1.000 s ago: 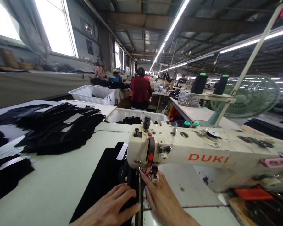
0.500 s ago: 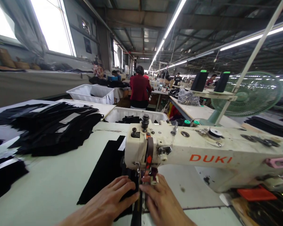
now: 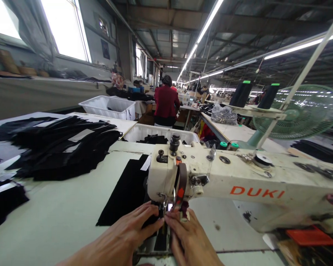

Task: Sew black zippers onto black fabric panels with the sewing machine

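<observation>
Black fabric point(image 3: 124, 192) lies on the machine bed and runs under the presser foot of a white sewing machine point(image 3: 224, 177) marked DUKI. A white label shows at the fabric's far edge. My left hand point(image 3: 133, 229) bends over the cloth left of the needle, fingers close together and thumb toward the foot. Right of the foot, my right hand point(image 3: 187, 232) has its index fingertip against the work, with other fingers curled below. Between my hands a narrow black strip point(image 3: 161, 240) reaches toward me. The cloth under my fingertips is partly hidden.
Stacked black pieces with white labels point(image 3: 63, 147) lie left. White bins point(image 3: 108, 106) stand behind the table. Black thread cones point(image 3: 240, 94) and a green fan point(image 3: 296, 112) are right, near a red tray point(image 3: 310, 235). A person in a dark red top point(image 3: 166, 103) is ahead.
The black fabric has slid forward, away from me, under the foot. The strip's near end has drawn in from the picture's bottom edge. Both hands stay beside the foot; the view has shifted slightly.
</observation>
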`<state>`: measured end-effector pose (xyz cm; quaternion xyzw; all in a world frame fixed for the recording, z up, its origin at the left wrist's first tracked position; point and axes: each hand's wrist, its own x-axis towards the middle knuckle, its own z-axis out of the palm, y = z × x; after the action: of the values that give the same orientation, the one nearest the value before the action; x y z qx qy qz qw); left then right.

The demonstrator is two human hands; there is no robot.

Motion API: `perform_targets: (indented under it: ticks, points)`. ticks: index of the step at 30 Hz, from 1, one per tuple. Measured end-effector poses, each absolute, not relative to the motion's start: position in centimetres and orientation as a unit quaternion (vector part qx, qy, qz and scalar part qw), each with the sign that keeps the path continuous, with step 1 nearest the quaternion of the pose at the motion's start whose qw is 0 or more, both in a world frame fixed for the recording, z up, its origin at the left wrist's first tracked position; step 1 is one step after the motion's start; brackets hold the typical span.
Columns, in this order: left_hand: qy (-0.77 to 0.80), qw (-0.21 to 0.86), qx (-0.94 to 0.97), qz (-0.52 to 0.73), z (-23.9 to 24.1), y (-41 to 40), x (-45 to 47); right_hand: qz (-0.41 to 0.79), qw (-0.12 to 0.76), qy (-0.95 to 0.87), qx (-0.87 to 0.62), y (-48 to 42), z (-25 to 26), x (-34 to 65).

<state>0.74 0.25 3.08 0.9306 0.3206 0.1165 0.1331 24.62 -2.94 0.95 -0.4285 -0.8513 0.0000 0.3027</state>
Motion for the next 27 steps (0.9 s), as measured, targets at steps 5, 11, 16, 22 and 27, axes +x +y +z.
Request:
perform_targets:
  ticks: [5, 11, 16, 22, 27]
  points:
    - [0.339, 0.15, 0.925, 0.086, 3.0, 0.5, 0.7, -0.003, 0.303, -0.849, -0.434, -2.9, 0.6, 24.7]
    - [0.34, 0.152, 0.925, 0.074, 2.8, 0.8, 1.1, 0.005, 0.271, -0.846, -0.46, -3.0, 0.0, 24.8]
    - [0.342, 0.139, 0.927, 0.07, 2.5, 1.1, 1.2, 0.012, 0.259, -0.844, -0.469, -2.9, -0.1, 24.8]
    - [0.312, 0.139, 0.931, 0.128, 2.7, 1.2, 1.1, -0.015, 0.276, -0.842, -0.463, -2.8, 0.2, 24.6]
    - [0.258, 0.156, 0.933, 0.194, 3.6, 2.0, 1.1, -0.072, 0.262, -0.861, -0.43, -2.3, -0.9, 25.3]
